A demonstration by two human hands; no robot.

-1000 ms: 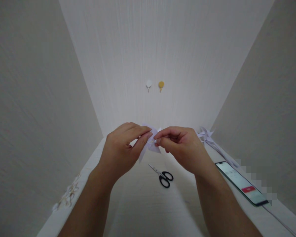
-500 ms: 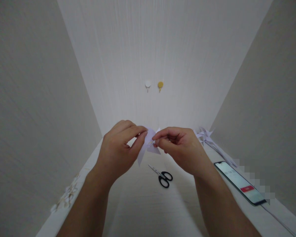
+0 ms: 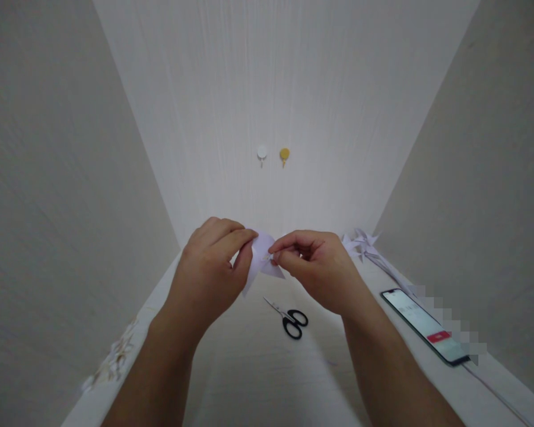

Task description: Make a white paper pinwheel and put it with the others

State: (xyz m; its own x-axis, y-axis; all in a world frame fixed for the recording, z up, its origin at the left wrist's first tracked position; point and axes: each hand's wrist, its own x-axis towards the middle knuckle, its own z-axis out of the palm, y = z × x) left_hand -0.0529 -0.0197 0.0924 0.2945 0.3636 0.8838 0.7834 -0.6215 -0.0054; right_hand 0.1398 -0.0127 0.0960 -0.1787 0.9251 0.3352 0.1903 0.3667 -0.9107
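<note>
A pale lilac-white paper pinwheel (image 3: 260,249), with curled and pointed blades, is held up between my two hands above the table. My left hand (image 3: 213,261) pinches its upper left edge between thumb and fingers. At the middle of the pinwheel, the thumb and forefinger of my right hand (image 3: 314,264) are closed on a small pale piece, too small to make out. Below the hands, scissors (image 3: 288,318) with black handles lie on the table, their blades pointing to the upper left.
Several white paper pinwheels (image 3: 361,242) with sticks are piled at the right back. A phone (image 3: 425,326) with a cable (image 3: 493,391) lies along the right side. Small white and brown bits (image 3: 115,356) sit at the left edge. Two hooks, white (image 3: 261,153) and yellow (image 3: 285,154), are on the wall.
The whole view has shifted slightly, so things appear a little further left. My left hand's thumb and the pinwheel have turned slightly; both hands keep their hold.
</note>
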